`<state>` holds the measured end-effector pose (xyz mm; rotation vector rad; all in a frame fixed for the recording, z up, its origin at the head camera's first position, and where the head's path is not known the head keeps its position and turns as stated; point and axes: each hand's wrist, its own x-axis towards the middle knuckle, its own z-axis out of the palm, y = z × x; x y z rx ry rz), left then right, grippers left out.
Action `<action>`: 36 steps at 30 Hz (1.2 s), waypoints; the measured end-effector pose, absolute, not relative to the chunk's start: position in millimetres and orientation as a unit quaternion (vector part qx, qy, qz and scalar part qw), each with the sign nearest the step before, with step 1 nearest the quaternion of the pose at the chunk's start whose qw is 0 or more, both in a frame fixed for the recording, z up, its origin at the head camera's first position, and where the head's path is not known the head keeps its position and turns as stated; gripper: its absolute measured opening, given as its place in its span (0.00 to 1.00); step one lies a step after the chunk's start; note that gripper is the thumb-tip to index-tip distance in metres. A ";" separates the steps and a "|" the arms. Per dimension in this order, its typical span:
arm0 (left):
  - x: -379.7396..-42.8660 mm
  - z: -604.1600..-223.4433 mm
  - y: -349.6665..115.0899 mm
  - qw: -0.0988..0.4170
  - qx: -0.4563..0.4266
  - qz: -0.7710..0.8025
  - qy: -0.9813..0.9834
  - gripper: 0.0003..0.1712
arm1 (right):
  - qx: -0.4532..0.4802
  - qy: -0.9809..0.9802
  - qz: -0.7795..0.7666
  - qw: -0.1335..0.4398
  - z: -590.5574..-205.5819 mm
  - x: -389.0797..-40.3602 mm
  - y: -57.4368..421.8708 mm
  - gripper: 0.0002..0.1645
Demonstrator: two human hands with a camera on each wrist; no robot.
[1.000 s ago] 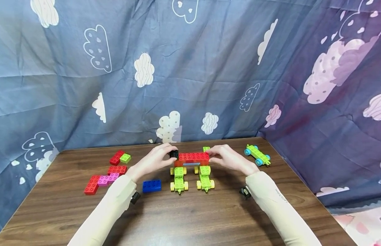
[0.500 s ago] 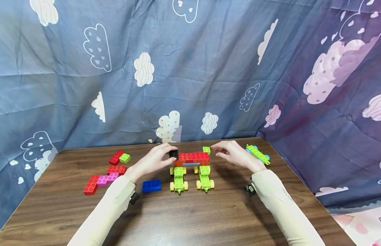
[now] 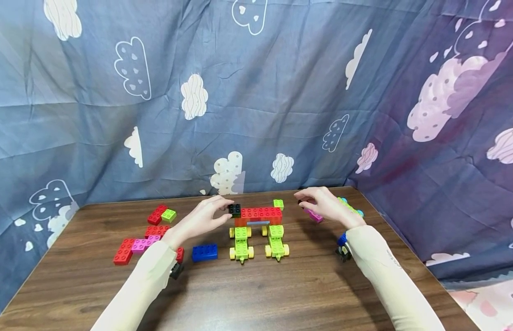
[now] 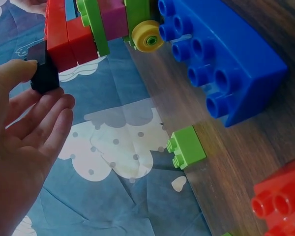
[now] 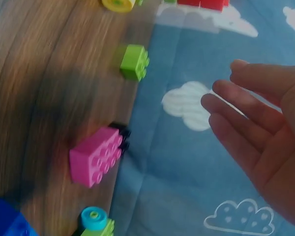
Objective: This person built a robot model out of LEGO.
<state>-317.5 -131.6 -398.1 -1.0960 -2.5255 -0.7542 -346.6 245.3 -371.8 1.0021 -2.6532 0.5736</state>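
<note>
My left hand point(image 3: 200, 219) pinches a small black brick point(image 4: 44, 71) between thumb and fingers. That brick sits at the left end of a row of red bricks point(image 3: 261, 213), raised on two lime-green wheeled bases, the left base point(image 3: 241, 248) and the right base point(image 3: 276, 248), with yellow wheels. Over the back right of the table, my right hand point(image 3: 322, 205) hovers with fingers loosely bent and nothing in them. Below it lie a pink brick point(image 5: 94, 157) and a black brick point(image 5: 120, 129), close together; the hand partly covers them in the head view.
A blue brick point(image 3: 205, 252) lies left of the wheeled bases. Further left are red bricks point(image 3: 123, 251), pink bricks point(image 3: 140, 245) and a green brick point(image 3: 168, 215). Another small green brick point(image 3: 278, 204) stands behind the structure. A blue-wheeled green base point(image 5: 99, 227) is partly hidden behind the right hand.
My right hand has let go of the red row's right end and moved right, over the pink brick. My left hand stays at the black brick.
</note>
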 end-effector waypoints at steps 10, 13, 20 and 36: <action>-316.3 -400.2 -132.1 0.145 -0.380 -0.258 -0.876 0.19 | 0.240 -0.961 0.117 0.064 -390.8 -381.2 263.4 0.14; -315.0 -402.2 -131.7 0.141 -0.379 -0.256 -0.878 0.19 | 0.213 -0.971 0.106 0.027 -397.8 -388.6 265.3 0.16; -312.6 -403.3 -129.8 0.142 -0.380 -0.257 -0.877 0.20 | 0.191 -0.978 0.079 -0.018 -406.8 -395.2 262.1 0.18; -317.7 -401.8 -131.2 0.139 -0.371 -0.257 -0.881 0.19 | 0.252 -0.964 0.077 -0.034 -410.2 -401.4 241.2 0.18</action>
